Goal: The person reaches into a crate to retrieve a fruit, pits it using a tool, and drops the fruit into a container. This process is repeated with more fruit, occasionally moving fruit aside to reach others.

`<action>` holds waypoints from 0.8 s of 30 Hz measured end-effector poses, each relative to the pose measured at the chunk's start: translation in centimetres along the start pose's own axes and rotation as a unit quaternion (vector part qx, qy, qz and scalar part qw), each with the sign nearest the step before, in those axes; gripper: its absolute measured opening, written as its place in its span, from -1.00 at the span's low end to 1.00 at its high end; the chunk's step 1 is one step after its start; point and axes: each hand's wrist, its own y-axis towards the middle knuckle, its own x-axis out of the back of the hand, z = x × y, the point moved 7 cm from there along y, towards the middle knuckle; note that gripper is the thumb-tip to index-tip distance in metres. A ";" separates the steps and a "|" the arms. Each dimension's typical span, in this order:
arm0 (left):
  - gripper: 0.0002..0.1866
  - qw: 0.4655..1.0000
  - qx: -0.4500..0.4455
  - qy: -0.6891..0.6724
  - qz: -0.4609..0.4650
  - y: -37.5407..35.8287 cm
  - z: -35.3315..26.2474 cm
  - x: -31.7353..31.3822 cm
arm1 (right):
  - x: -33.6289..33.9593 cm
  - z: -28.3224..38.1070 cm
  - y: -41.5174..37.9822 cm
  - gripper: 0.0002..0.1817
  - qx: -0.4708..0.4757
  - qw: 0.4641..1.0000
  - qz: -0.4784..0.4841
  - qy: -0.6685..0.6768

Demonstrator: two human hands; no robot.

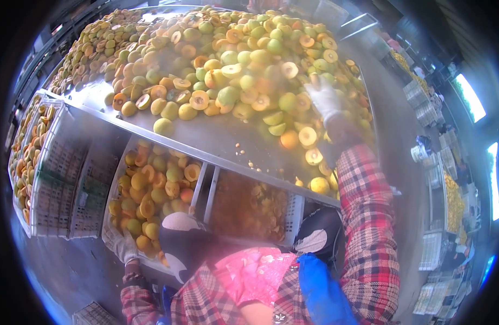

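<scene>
My right hand point(323, 99), in a white glove, reaches far over the metal table point(206, 130) with its fingers stretched out. It is at the right side of a big heap of yellow-green peach halves point(227, 70), many with the cut face and pit hollow showing. No fruit shows in its grasp, though blur hides the fingertips. Low on the left, my gloved left hand point(124, 249) grips the near rim of a white plastic crate point(111, 230). That crate holds more peach halves point(146, 187). Part of the left hand's fingers is hidden.
Between my knees and the table stands a bin of brownish scraps point(244, 203). Stacked crates point(59, 162) with fruit on top are at the left. A metal lip point(168, 142) runs along the table's near edge. Further crates point(431, 252) line the right side.
</scene>
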 end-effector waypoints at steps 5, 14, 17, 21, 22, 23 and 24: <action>-0.31 1.000 0.013 -0.014 0.004 0.0 -0.6 1.2 | -6.0 5.0 5.7 -0.48 0.027 0.997 0.069 0.033; -0.27 0.998 0.042 -0.041 0.031 0.1 -1.0 2.1 | -13.1 7.8 7.9 -0.08 0.051 0.961 0.273 -0.009; -0.25 0.998 0.014 -0.060 0.000 0.3 -1.1 2.1 | -12.7 6.3 6.9 -0.15 0.070 0.967 0.242 -0.036; -0.26 0.998 0.003 -0.049 -0.032 0.3 -0.3 0.9 | -12.8 4.3 1.4 -0.28 0.100 0.945 0.310 0.004; -0.26 0.998 0.004 -0.049 -0.032 0.4 -0.9 2.0 | -11.9 5.1 -0.8 -0.33 0.098 0.939 0.329 -0.022; -0.25 0.998 0.021 -0.059 -0.006 0.3 -1.7 3.4 | -10.7 6.1 -2.8 -0.41 0.121 0.949 0.287 -0.044; -0.25 0.997 0.037 -0.068 0.021 0.0 -1.9 4.0 | -10.0 6.4 -3.9 -0.39 0.103 0.945 0.305 -0.061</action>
